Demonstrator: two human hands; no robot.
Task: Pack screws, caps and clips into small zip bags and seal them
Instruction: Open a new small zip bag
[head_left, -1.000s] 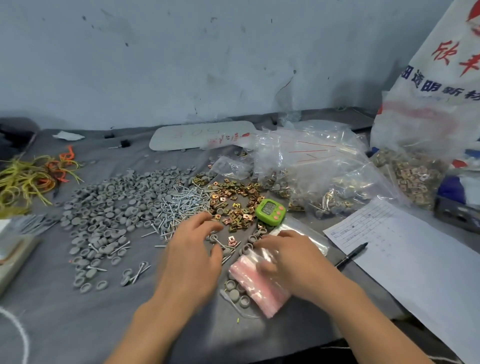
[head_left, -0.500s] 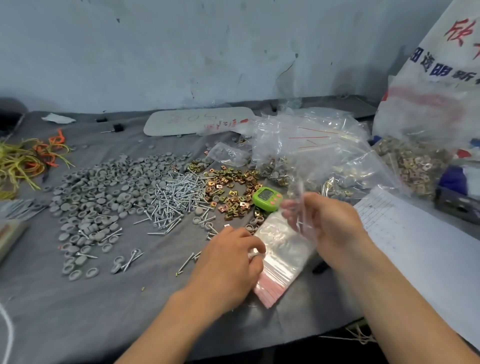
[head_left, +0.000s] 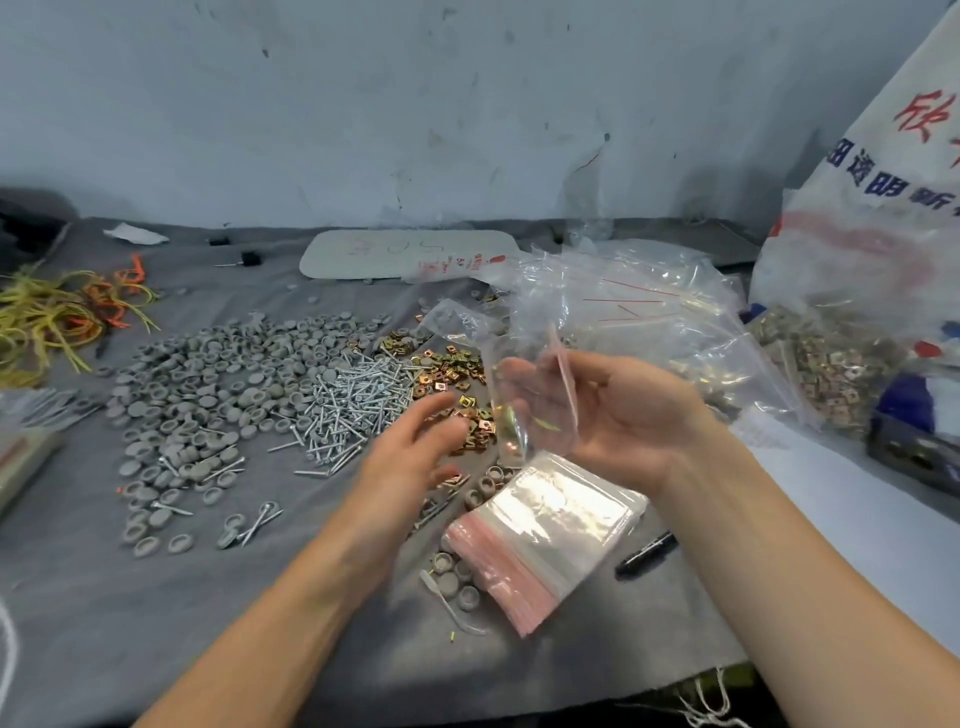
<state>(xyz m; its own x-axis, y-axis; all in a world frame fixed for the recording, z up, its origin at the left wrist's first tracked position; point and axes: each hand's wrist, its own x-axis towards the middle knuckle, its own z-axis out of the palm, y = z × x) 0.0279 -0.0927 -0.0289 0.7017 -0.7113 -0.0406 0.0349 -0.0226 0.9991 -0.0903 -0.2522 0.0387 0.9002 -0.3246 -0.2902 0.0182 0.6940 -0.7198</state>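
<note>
As L hand (head_left: 410, 457) lifts, bag (head_left: 524, 410) held palm-up

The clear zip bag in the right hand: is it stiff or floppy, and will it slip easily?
Probably floppy: the zip bag is thin film, creased in the right hand. Likely light, as it looks empty. Its glossy surface may slip.

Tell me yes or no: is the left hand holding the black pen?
No, the black pen lies on the cloth beside the stack of zip bags, apart from the open left hand.
</note>
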